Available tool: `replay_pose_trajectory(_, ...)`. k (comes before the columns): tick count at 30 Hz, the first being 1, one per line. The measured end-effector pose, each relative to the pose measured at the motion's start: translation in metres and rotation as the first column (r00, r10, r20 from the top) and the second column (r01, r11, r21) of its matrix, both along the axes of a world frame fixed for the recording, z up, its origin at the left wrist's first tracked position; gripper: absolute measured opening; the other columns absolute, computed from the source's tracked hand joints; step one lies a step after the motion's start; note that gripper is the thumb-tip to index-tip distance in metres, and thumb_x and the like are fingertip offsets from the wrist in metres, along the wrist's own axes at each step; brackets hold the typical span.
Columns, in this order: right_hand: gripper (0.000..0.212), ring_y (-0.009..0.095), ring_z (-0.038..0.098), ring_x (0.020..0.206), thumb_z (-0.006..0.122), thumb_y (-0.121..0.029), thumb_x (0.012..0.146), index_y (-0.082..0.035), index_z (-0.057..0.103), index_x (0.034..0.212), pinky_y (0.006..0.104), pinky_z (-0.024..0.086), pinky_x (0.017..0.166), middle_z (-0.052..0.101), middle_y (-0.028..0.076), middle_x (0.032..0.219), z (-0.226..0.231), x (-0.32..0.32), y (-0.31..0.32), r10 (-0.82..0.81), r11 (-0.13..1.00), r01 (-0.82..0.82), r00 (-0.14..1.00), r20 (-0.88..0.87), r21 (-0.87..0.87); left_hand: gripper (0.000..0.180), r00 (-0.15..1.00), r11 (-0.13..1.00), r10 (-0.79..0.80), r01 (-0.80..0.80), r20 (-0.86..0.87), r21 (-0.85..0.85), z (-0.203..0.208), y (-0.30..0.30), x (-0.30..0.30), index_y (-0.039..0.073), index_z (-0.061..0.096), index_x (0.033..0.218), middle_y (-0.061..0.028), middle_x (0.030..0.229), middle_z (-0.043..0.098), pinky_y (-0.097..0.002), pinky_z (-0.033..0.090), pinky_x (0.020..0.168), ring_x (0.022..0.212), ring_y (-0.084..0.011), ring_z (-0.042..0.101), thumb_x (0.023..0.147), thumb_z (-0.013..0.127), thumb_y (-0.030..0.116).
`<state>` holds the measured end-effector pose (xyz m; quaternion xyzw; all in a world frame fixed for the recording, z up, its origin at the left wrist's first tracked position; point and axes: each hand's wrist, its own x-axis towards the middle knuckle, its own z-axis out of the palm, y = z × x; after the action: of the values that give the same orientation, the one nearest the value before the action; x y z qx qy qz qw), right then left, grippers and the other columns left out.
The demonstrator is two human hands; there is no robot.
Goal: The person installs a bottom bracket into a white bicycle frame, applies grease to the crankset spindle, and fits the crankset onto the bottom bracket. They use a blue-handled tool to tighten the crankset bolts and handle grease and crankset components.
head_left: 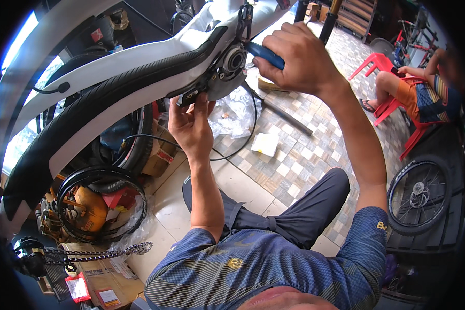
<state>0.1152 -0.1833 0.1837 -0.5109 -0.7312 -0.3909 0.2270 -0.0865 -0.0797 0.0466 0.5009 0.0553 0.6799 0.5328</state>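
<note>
Up at the bottom-bracket area [231,62] of the white bicycle frame [155,57], the right hand [294,59] was closed around a blue-handled tool [264,55] set against the fitting, while the left hand [191,124] pinched a small black part [191,96] just below; tightening seemed the step in hand, calling next for a steady turn. Below lay a tiled floor [299,155], a loose wheel [418,194], a chain [103,253], and red plastic chairs [392,72] with a seated person.

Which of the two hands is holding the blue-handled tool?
The right hand, raised at the frame's hub, grips the blue-handled tool. The left hand sits lower, pinching a small black part under the frame.
</note>
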Motion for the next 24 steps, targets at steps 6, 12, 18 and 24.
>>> replay_pose_trajectory(6, 0.031, 0.033, 0.061, 0.071, 0.067, -0.034, 0.088, -0.004, 0.064, 0.079, 0.0429, 0.047, 0.078, 0.062, 0.014, 0.072, -0.008, 0.003, 0.009, -0.019, 0.998, 0.008, 0.984, -0.18, -0.062, 0.035, 1.0, 1.0, 0.007, -0.007, -0.016, 0.006, -0.001, 0.001, 0.001, 0.002, 0.057, 0.129, -0.0063, 0.11, 0.071, -0.033, 0.064, 0.084, 0.101, -0.0173, 0.07, 0.096, 0.066, -0.002)
replay_pose_trajectory(12, 0.037, 0.034, 0.069, 0.071, 0.067, -0.041, 0.085, -0.005, 0.072, 0.079, 0.0436, 0.053, 0.07, 0.069, 0.019, 0.075, -0.018, -0.004, 0.015, -0.045, 0.994, -0.013, 0.853, -0.52, -0.108, 0.035, 0.999, 0.999, 0.033, -0.033, -0.011, 0.003, 0.0, -0.001, 0.0, 0.001, 0.055, 0.13, -0.0071, 0.108, 0.072, -0.0331, 0.064, 0.081, 0.099, -0.0171, 0.071, 0.096, 0.066, 0.0)
replay_pose_trajectory(18, 0.034, 0.025, 0.071, 0.072, 0.065, -0.033, 0.093, -0.002, 0.077, 0.094, 0.0379, 0.054, 0.069, 0.073, 0.018, 0.081, -0.044, -0.003, 0.03, 0.179, 0.944, -0.33, 0.447, -0.876, 0.025, 0.026, 0.998, 0.998, 0.061, -0.061, -0.005, -0.004, 0.001, -0.004, 0.003, 0.0, 0.055, 0.121, -0.0076, 0.105, 0.072, -0.033, 0.065, 0.079, 0.096, -0.0163, 0.071, 0.097, 0.065, 0.0)
replay_pose_trajectory(24, 0.041, 0.021, 0.064, 0.067, 0.06, -0.037, 0.098, 0.002, 0.073, 0.095, 0.0316, 0.05, 0.068, 0.071, 0.013, 0.079, -0.045, -0.003, 0.03, 0.157, 0.962, -0.272, 0.522, -0.839, 0.011, 0.026, 1.0, 1.0, 0.004, -0.004, 0.006, -0.011, 0.001, -0.002, 0.001, 0.0, 0.056, 0.121, -0.0076, 0.106, 0.072, -0.0337, 0.064, 0.082, 0.097, -0.0159, 0.071, 0.097, 0.065, -0.001)
